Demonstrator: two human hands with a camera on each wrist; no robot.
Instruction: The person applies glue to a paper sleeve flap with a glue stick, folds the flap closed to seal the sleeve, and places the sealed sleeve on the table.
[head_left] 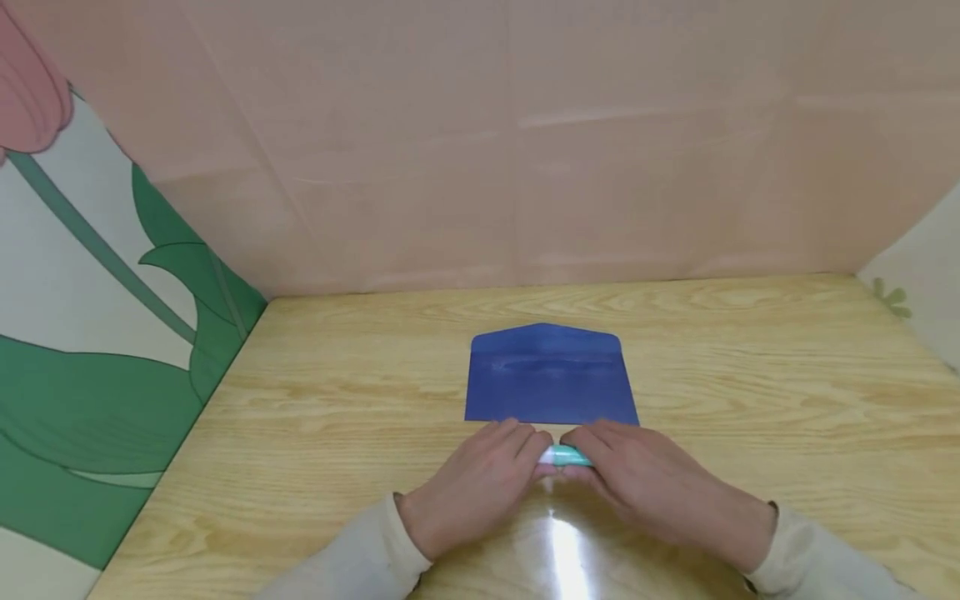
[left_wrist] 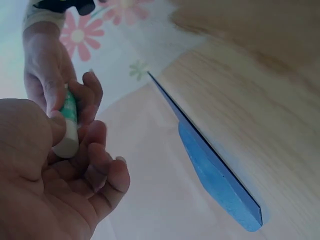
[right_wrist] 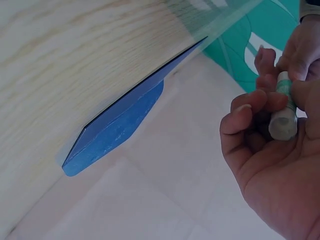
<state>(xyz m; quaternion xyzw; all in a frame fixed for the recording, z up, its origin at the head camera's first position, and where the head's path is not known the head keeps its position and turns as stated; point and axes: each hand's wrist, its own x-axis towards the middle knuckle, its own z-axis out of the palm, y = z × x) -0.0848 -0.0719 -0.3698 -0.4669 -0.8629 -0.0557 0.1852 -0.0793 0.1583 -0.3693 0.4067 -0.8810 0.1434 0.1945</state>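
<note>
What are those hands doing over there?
A person is holding a small green-and-white tube with both hands, just above the table. The left hand grips its white end and the right hand grips it on the green side. It looks like a glue stick, but I can't tell for sure. Just beyond the hands, a blue envelope lies on the table with its flap open, pointing away from the person. Neither hand is holding the envelope.
</note>
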